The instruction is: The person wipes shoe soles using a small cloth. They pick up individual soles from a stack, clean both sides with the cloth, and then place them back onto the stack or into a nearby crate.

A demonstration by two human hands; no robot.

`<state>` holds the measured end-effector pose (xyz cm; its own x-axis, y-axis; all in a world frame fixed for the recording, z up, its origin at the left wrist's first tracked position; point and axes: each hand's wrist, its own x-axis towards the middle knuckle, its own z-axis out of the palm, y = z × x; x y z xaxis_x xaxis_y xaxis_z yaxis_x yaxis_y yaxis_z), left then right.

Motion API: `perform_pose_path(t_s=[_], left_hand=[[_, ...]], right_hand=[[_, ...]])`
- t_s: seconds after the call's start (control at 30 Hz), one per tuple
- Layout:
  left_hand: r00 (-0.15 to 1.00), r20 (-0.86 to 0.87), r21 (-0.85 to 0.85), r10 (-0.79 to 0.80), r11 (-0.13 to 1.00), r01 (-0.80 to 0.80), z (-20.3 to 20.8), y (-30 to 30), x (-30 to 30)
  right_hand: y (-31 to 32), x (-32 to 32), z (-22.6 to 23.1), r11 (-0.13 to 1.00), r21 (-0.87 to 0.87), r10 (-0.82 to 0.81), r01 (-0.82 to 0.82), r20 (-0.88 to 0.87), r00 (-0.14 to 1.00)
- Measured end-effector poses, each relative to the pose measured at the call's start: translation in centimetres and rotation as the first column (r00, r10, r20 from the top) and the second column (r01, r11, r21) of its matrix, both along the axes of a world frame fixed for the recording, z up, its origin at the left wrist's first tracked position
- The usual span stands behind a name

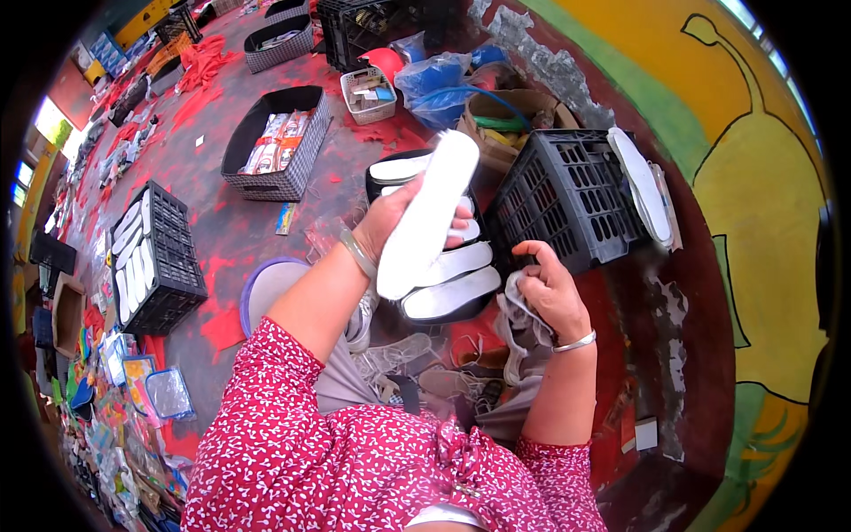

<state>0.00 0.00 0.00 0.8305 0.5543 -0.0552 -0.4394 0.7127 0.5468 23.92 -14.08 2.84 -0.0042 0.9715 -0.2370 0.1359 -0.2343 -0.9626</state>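
My left hand [390, 215] grips a white insole [432, 213], held upright and tilted over a black container [432, 321]. Several more white insoles [452, 293] lie side by side in that container, partly covered by the held one. My right hand [551, 293] is to the right of the container, fingers curled around the upper end of a pale, limp, cloth-like piece [517, 330]. What exactly that piece is, I cannot tell. Between my knees lie several worn shoes [448, 381], with one pale sneaker [362, 324] by my left leg.
A dark crate [567, 199] stands by the wall, with insoles [640, 188] leaning on its far right side. A crate of insoles [173, 262] is at left. Ahead are a patterned basket of packets [282, 146], a small white basket [368, 96] and a cardboard box [505, 124].
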Motion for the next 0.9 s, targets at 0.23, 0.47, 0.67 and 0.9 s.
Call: perform_pose_path(t_s=[0.23, 0.47, 0.67, 0.9], left_hand=[[0.836, -0.185, 0.211, -0.517, 0.809, 0.548, -1.9, -4.9, 2.8], [0.783, -0.575, 0.371, -0.236, 0.778, 0.507, -2.1, -5.8, 2.7], [0.845, -0.489, 0.457, -0.214, 0.763, 0.458, -3.3, -2.2, 1.6], [0.785, -0.614, 0.474, -0.082, 0.757, 0.45, -6.2, -3.5, 2.5]], right_hand=[[-1.8, 0.1, 2.0, 0.988, -0.001, -0.139, 0.156, -0.462, 0.876], [-2.5, 2.6, -0.5, 0.985, -0.044, -0.171, 0.166, -0.358, 0.918], [-2.6, 3.8, -0.9, 0.896, -0.018, -0.419, 0.444, -0.367, 0.83], [-2.9, 3.8, -1.3, 0.918, -0.062, -0.395, 0.392, -0.227, 0.89]])
